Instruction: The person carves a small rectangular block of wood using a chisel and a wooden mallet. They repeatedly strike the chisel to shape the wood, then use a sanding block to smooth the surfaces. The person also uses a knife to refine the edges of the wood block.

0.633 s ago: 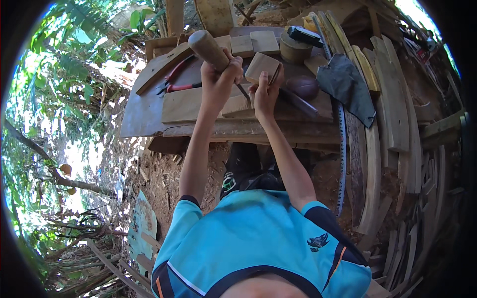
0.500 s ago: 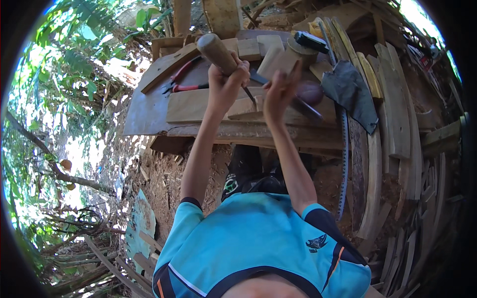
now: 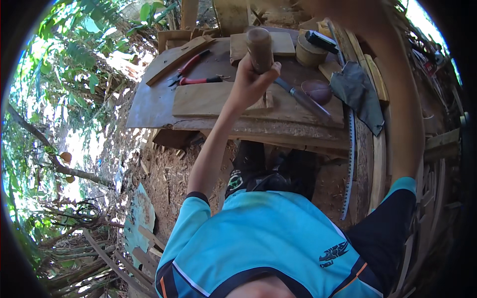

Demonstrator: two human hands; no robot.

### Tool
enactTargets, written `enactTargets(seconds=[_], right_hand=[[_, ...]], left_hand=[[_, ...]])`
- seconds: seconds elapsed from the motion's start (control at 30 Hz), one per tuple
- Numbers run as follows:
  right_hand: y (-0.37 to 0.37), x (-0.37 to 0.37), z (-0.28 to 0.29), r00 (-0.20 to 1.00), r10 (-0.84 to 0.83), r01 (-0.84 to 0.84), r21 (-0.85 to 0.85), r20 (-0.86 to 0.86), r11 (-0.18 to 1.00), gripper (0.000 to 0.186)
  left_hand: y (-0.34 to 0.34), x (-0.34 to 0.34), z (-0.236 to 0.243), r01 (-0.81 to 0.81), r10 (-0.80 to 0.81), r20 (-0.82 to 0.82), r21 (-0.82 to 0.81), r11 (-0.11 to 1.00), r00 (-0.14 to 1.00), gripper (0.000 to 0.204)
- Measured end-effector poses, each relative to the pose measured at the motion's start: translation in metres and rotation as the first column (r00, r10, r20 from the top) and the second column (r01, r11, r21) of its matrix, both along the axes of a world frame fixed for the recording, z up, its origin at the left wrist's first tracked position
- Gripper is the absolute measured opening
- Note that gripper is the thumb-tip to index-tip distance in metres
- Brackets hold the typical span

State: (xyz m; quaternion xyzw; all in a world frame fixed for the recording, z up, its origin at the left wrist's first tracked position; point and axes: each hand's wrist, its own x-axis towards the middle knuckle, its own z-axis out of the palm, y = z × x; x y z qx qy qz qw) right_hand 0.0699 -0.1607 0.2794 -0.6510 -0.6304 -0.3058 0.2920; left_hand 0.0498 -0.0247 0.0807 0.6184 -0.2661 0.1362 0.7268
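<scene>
Gripping a round wooden mallet (image 3: 260, 47), the person's left hand (image 3: 251, 82) is curled tight about the mallet's lower end, holding it upright above the rough wooden workbench (image 3: 149, 107); the right arm rises along the right side of the picture, and the right hand (image 3: 328, 7) is blurred at the upper edge, so whether it is open or closed cannot be told. Just beside the left hand, on the bench, lies a metal chisel with a dark handle (image 3: 303, 99), slanting down to the right; a flat pale wooden board (image 3: 208, 99) lies under and to the left of the hand. Further left rest red-handled pliers (image 3: 191, 72), near a long wooden strip (image 3: 179, 59). Behind the mallet sits a square wooden block (image 3: 283, 43), and to its right a short round wooden cylinder (image 3: 308, 52). A grey cloth (image 3: 360, 92) drapes over the bench's right end; a long toothed saw blade (image 3: 350, 164) hangs down that edge. The person wears a light blue shirt (image 3: 263, 238).
</scene>
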Motion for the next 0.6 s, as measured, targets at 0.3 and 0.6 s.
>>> enactTargets(seconds=[0.3, 0.6], right_hand=[[-0.004, -0.016, -0.087, 0.889, 0.042, 0.121, 0.323, -0.456, 0.938, 0.039], [0.038, 0.006, -0.279, 0.42, 0.426, 0.711, 0.583, -0.801, 0.394, 0.053]], left_hand=[[0.024, 0.008, -0.008, -0.069, -0.018, -0.234, -0.358, 0.931, 0.972, 0.011], [0.056, 0.025, -0.056, -0.306, -0.03, -0.419, -0.709, 0.636, 0.908, 0.019]])
